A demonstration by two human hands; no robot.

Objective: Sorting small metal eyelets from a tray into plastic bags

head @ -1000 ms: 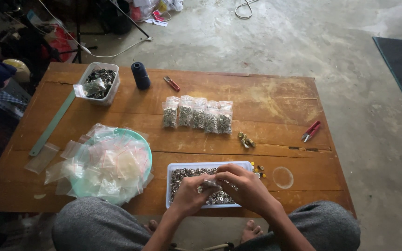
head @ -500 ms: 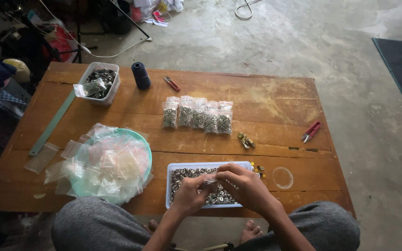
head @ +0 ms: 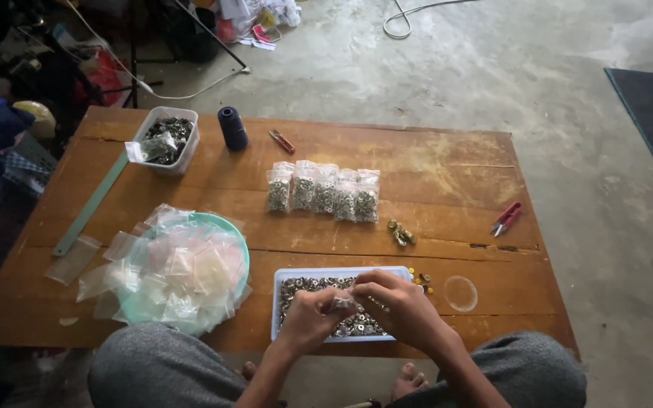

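Observation:
Both hands are over a pale blue rectangular tray (head: 284,273) of several small metal rings at the table's near edge. My left hand (head: 314,317) and my right hand (head: 400,306) meet above it, pinching a small clear bag (head: 343,304) of rings between their fingertips. Several filled clear bags (head: 323,190) stand in a row at the table's middle.
A green bowl heaped with empty clear bags (head: 179,268) sits left of the tray. Farther back are a white tub of parts (head: 164,139), a dark thread spool (head: 232,128), a green ruler (head: 91,204) and red snips (head: 505,217). A wooden table (head: 447,174) stands on a concrete floor.

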